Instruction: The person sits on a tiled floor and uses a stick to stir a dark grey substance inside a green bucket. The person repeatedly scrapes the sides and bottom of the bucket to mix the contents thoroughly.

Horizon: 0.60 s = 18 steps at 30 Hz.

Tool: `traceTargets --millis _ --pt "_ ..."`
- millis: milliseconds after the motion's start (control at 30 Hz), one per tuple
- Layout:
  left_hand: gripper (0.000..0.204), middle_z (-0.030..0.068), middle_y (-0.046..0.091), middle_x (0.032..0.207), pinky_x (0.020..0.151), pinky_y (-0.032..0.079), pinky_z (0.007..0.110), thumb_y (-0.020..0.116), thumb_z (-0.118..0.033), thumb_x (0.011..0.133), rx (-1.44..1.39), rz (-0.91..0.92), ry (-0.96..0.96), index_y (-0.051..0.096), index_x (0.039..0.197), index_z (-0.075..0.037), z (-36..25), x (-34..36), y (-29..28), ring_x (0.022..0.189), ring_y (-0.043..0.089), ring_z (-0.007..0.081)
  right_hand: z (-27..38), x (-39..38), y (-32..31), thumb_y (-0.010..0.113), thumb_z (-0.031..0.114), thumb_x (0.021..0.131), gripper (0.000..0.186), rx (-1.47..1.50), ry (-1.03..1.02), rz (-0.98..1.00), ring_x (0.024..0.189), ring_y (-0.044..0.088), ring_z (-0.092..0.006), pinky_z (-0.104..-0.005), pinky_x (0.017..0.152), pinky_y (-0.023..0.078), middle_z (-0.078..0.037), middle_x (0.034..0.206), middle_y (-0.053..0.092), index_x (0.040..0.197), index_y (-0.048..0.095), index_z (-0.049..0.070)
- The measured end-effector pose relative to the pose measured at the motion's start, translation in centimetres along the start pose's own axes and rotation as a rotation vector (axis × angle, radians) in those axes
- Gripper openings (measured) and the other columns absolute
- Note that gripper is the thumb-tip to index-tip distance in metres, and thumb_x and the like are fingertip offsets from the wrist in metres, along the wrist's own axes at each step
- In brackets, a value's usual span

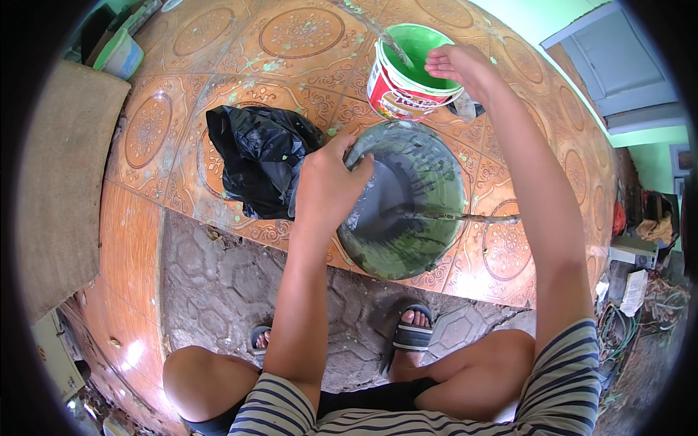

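Note:
My left hand (336, 178) grips the left rim of a dark bucket (440, 240), with the thumb over the inside. Grey liquid (378, 200) lies in this bucket, and green smears coat its wall. A thin stick (472, 217) leans from the liquid over the right rim. Behind it stands a white and red paint pail (396, 98), green inside, with a paint-covered stick (396, 52) in it. My right hand (462, 67) is at the pail's right rim, fingers stretched out and holding nothing; whether it touches the rim I cannot tell.
A crumpled black plastic bag (262, 156) lies left of the bucket on orange patterned tiles (302, 33) spotted with green. The tiled step ends in front of my feet, above grey paving (218, 269). A brown mat (65, 174) lies far left; a small pale tub (120, 56) stands behind it.

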<state>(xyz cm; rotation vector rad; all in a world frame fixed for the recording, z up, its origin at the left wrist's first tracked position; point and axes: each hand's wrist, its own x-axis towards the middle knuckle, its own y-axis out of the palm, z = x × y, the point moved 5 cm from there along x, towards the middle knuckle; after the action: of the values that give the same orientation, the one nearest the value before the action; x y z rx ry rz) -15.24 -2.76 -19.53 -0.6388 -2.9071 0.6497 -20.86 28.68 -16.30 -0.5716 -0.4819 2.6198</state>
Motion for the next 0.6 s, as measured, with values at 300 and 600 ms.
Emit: traceTargets --millis 300,600 --pt "0.031 0.0212 0.072 0.085 0.073 0.055 0.037 0.079 -0.017 0.088 0.028 -0.003 -0.003 0.072 0.112 0.002 -0.5 -0.5 0.2 0.073 0.07 0.0311 -10.0 13.3 2.4 0.057 0.019 0.102 0.04 -0.258 0.357 0.168 0.121 0.068 -0.0294 -0.0447 0.102 0.054 -0.02 0.132 0.069 0.137 0.064 0.001" --pt "0.031 0.0218 0.072 0.086 0.073 0.056 0.039 0.08 -0.017 0.088 0.001 -0.026 -0.023 0.072 0.112 0.001 -0.9 -0.6 0.4 0.074 0.071 0.0349 -12.4 15.8 0.3 0.061 0.021 0.101 0.032 -0.099 0.451 0.078 0.102 0.075 -0.0247 -0.0404 0.087 0.061 -0.016 0.115 0.075 0.126 0.07 0.003"
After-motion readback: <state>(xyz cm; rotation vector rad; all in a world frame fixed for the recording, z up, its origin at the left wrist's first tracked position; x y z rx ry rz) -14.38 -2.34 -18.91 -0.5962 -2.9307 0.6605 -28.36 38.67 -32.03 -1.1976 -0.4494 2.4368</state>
